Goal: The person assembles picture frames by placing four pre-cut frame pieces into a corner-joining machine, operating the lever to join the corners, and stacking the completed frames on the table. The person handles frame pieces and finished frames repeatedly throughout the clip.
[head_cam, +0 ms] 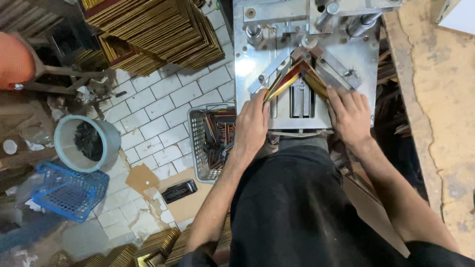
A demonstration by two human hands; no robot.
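1. Left hand (251,121): lies palm down on the metal machine plate (247,74), fingers extended and pressed flat on the left frame strip (281,85); it pins the strip rather than curling around it.
2. Right hand (350,114): lies palm down on the same plate, fingers extended and pressed flat on the right frame strip (316,81), likewise pinning it rather than gripping it.
3. The two strips, striped in gold, red and dark tones, slope up toward each other and meet at a corner near the top of the plate, forming an inverted V between two angled metal guide bars (341,69).
4. Clamp posts (254,33): upright metal cylinders at the top of the machine, above the corner joint.
5. Grey basket (198,143): stands on the tiled floor (163,99) just left of the machine and holds more strips of the same kind.
6. Frame stacks (163,34): tall piles of gold-edged frames at upper left.
7. Grey bucket (106,143) with dark contents and a blue basket (69,193): on the floor at lower left, close together.
8. Wooden surface (435,99): worn and stained, along the right edge.
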